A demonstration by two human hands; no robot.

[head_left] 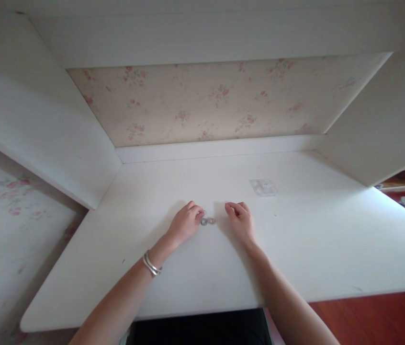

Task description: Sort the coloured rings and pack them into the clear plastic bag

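Note:
My left hand (187,222), with a silver bracelet at the wrist, is closed in a pinch over the white desk. A thin, small ring-shaped piece (204,212) shows at its fingertips. Just below those fingertips, a small grey ring (203,222) and a pinkish ring (211,221) lie side by side on the desktop; they look like coils or washers, too small to name surely. My right hand (240,220) is to the right of the rings, thumb and fingers pinched together. Whatever is between them, if anything, cannot be made out.
A clear plastic packet (263,187) lies on the white desk (331,239) beyond my right hand. White side panels and a low back ledge (220,147) enclose the desk, with floral wallpaper behind. A dark seat-like thing (200,328) is below the front edge.

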